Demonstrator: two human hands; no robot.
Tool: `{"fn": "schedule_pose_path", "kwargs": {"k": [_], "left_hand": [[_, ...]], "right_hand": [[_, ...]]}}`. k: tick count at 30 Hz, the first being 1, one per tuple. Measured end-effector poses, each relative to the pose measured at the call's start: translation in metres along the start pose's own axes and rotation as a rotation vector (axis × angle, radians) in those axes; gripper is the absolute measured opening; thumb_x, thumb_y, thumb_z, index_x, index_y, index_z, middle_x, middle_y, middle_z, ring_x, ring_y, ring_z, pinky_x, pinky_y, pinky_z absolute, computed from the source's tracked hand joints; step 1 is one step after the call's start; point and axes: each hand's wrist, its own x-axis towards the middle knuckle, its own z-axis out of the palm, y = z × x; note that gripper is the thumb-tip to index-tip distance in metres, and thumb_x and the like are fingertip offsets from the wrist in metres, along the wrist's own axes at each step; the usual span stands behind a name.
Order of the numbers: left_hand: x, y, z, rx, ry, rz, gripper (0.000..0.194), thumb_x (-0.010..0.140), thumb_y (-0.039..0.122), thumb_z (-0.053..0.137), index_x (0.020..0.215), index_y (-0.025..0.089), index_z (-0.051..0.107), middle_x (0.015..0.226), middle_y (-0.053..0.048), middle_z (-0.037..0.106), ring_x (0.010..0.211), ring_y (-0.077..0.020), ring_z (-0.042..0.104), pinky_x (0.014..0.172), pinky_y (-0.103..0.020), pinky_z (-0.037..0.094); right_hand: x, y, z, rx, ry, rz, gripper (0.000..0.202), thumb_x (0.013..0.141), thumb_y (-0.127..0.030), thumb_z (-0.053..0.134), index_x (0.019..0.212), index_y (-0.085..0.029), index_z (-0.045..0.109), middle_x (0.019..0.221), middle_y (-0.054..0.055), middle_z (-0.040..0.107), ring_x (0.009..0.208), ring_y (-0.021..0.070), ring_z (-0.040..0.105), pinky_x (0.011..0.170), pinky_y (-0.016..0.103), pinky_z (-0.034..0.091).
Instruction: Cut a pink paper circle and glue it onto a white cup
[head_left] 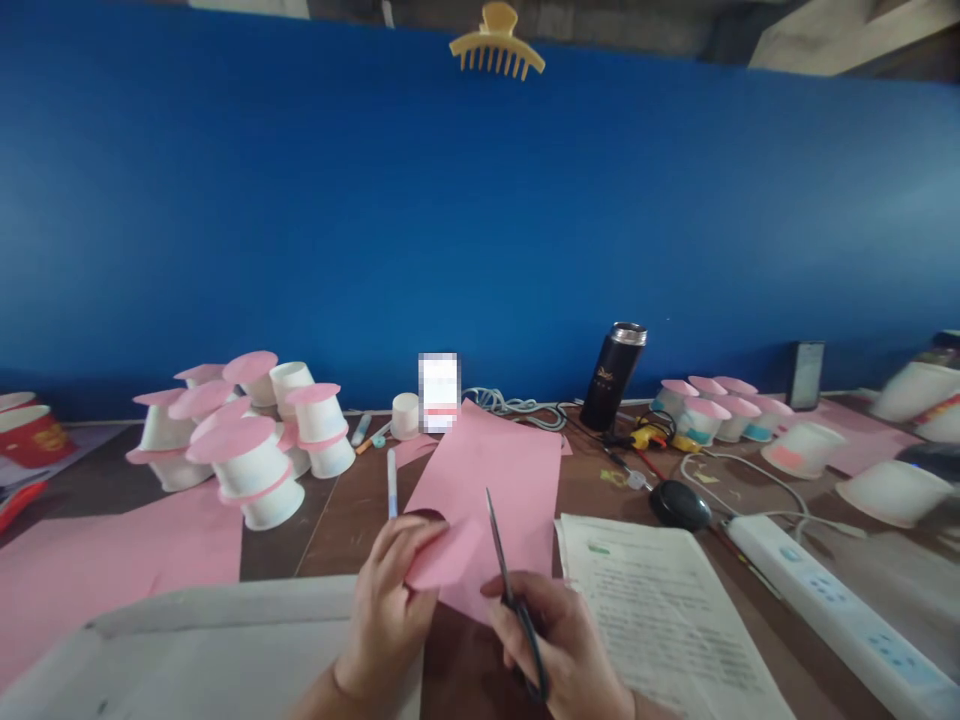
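Observation:
My left hand (pixel 397 590) is closed on a small piece of pink paper (pixel 448 556), pinched at its left side. In my right hand (pixel 551 635) is a pair of scissors (pixel 496 530), its blades pointing up and away from me; they look closed or nearly so. The blades stand just right of the small piece and appear apart from it. Beneath both hands lies a larger pink sheet (pixel 499 455) on the brown table. A white marker pen (pixel 391 485) rests beyond my left hand.
Stacked white paper cups (pixel 259 480) with pink paper discs stand at left, with more cups (pixel 701 420) at back right. A black bottle (pixel 613 378), a computer mouse (pixel 679 504), printed sheets (pixel 660 610) and a white power strip (pixel 840 610) occupy the right side. A blue partition (pixel 480 220) rises behind.

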Motion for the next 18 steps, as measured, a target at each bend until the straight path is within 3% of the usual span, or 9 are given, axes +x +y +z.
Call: {"fn": "schedule_pose_path", "kwargs": {"k": [4, 7, 10, 14, 18], "left_hand": [[0.002, -0.002, 0.007, -0.017, 0.018, -0.061, 0.035, 0.071, 0.009, 0.048, 0.101, 0.02, 0.062, 0.098, -0.005, 0.061, 0.095, -0.0195, 0.056, 0.085, -0.031, 0.046], [0.004, -0.006, 0.011, -0.014, 0.004, -0.083, 0.031, 0.073, 0.013, 0.05, 0.1, 0.02, 0.064, 0.098, -0.005, 0.061, 0.096, -0.0197, 0.057, 0.087, -0.031, 0.044], [0.004, -0.01, 0.012, -0.009, 0.015, -0.203, 0.027, 0.074, 0.016, 0.049, 0.095, 0.02, 0.066, 0.094, -0.005, 0.062, 0.089, -0.0186, 0.059, 0.08, -0.029, 0.046], [0.004, -0.01, 0.005, -0.002, 0.004, -0.238, 0.021, 0.08, 0.025, 0.047, 0.088, 0.019, 0.066, 0.085, -0.004, 0.061, 0.081, -0.0189, 0.059, 0.075, -0.029, 0.045], [0.003, -0.006, 0.0, -0.029, 0.018, -0.297, 0.023, 0.082, 0.035, 0.048, 0.079, 0.018, 0.064, 0.079, -0.004, 0.061, 0.074, -0.0194, 0.058, 0.069, -0.029, 0.043]], "right_hand": [[0.001, -0.006, 0.001, 0.103, 0.022, -0.101, 0.038, 0.078, -0.049, 0.063, 0.093, -0.014, 0.064, 0.054, -0.003, 0.046, 0.05, 0.0089, 0.043, 0.046, 0.02, 0.035], [0.004, -0.002, 0.0, 0.052, 0.05, -0.237, 0.035, 0.078, -0.045, 0.064, 0.094, -0.015, 0.065, 0.055, -0.005, 0.043, 0.049, 0.0076, 0.037, 0.045, 0.02, 0.031], [0.009, 0.005, 0.0, -0.035, 0.069, -0.315, 0.034, 0.078, -0.042, 0.065, 0.101, -0.017, 0.065, 0.058, -0.004, 0.046, 0.052, 0.0089, 0.04, 0.047, 0.021, 0.034], [0.013, 0.011, 0.0, -0.131, 0.09, -0.342, 0.035, 0.077, -0.041, 0.066, 0.102, -0.016, 0.066, 0.058, -0.003, 0.048, 0.053, 0.0097, 0.042, 0.048, 0.021, 0.035], [0.011, 0.008, 0.001, -0.153, 0.014, -0.32, 0.037, 0.078, -0.042, 0.065, 0.105, -0.016, 0.065, 0.06, -0.002, 0.051, 0.054, 0.0101, 0.044, 0.049, 0.021, 0.036]]}}
